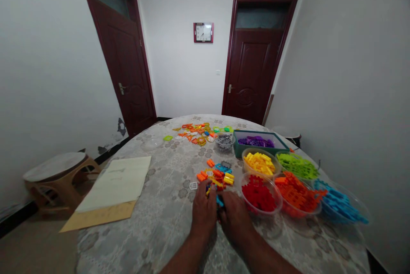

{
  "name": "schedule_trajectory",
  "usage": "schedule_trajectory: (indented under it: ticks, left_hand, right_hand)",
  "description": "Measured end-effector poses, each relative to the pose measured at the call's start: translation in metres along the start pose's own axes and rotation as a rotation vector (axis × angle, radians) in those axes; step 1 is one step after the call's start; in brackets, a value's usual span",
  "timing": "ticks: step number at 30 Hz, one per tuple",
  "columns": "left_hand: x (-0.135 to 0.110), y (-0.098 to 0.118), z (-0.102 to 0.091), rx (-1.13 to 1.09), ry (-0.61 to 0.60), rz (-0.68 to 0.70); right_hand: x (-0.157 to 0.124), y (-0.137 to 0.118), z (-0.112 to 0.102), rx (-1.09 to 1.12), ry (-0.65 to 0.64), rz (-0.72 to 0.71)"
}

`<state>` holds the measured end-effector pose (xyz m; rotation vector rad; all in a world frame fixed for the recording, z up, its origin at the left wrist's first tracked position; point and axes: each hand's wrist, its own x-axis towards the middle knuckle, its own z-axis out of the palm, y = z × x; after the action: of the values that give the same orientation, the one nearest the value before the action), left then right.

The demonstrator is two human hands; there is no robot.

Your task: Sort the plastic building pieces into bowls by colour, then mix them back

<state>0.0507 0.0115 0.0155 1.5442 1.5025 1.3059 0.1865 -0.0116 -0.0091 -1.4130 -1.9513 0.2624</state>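
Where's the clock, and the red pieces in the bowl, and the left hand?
Clock (203, 33): head view, middle of its dial.
Red pieces (259, 193): head view, middle of the heap.
Left hand (204, 206): head view, back of the hand.

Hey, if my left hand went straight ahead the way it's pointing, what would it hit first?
Probably the pile of small colorful pieces just past the fingertips of your left hand, though the exact gap is hard to judge from this one view.
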Motion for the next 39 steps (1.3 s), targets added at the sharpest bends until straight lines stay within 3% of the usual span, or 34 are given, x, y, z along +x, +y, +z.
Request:
schedule_trajectory:
  ticks: [9,14,23,31,39]
  left_hand:
    - [0.000,-0.003,-0.003,-0.045,-0.004,-0.071]
    - [0.001,-0.005,-0.003,-0.069,-0.008,-0.073]
    - [0.002,0.008,-0.002,-0.159,0.049,-0.047]
    - [0.015,0.025,-0.008,-0.198,0.113,-0.157]
    - [0.021,0.010,-0.014,-0.343,0.293,-0.208]
  right_hand:
    - [-0.003,0.006,0.008,0.014,0.031,-0.001]
    - [-0.004,-0.004,0.011,0.059,0.097,-0.018]
    - [0.007,-0.032,-0.002,0.165,0.063,0.202]
    - [0.031,-0.037,0.014,0.150,-0.003,0.116]
    - [0.026,-0.036,0.013,0.257,-0.004,-0.118]
